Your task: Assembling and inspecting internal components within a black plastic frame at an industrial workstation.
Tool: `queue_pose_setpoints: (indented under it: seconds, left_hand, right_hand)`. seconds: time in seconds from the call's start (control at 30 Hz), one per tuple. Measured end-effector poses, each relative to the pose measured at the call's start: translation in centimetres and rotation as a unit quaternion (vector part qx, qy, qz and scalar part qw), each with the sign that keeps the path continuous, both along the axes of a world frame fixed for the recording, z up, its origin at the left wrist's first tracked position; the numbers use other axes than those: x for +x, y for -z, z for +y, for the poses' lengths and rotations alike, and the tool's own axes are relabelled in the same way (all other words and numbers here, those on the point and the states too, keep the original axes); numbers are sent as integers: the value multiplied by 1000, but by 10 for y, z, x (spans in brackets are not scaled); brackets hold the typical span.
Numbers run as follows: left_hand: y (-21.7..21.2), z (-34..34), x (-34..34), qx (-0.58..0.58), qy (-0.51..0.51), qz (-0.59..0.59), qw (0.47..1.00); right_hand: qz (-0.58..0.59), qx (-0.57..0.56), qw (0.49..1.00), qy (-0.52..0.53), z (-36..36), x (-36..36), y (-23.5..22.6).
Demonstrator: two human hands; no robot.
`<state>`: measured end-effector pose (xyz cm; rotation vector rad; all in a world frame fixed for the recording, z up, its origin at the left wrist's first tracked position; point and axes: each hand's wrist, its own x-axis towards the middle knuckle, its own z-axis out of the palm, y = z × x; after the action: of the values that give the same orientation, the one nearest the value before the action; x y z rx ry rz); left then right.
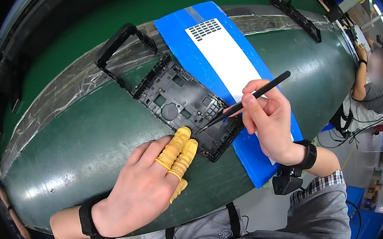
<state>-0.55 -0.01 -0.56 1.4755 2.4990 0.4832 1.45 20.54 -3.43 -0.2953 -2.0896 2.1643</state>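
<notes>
A black plastic housing point(184, 97), full of ribs, posts and cut-outs, lies at a slant on the green work surface. A black handle-shaped frame point(117, 46) sits at its far left end; I cannot tell whether the two are joined. My left hand point(146, 181), with yellow finger cots on some fingers, presses its fingertips on the housing's near edge. Black tweezers point(266, 87) are pinched in my right hand point(268, 121), slanting down left so the tips meet the housing near my left fingertips. Anything between the tips is too small to make out.
Partly under the housing lies a blue sheet point(260, 159), bearing a white sheet point(228, 65) with small black rectangles. Another black plastic part point(296, 15) lies at the far right. Clear film point(59, 90) runs along the far edge. A person point(375, 83) works at right.
</notes>
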Motion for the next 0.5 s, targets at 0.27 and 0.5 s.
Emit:
queue_pose_setpoints:
  seconds: [0.27, 0.5]
  left_hand:
    - [0, 0, -2, -4, 2, -6, 1000]
    - [-1, 1, -2, -9, -2, -10, 1000]
  right_hand:
    - [26, -13, 1000, -6, 1, -1, 5]
    - [12, 12, 1000, -12, 0, -2, 3]
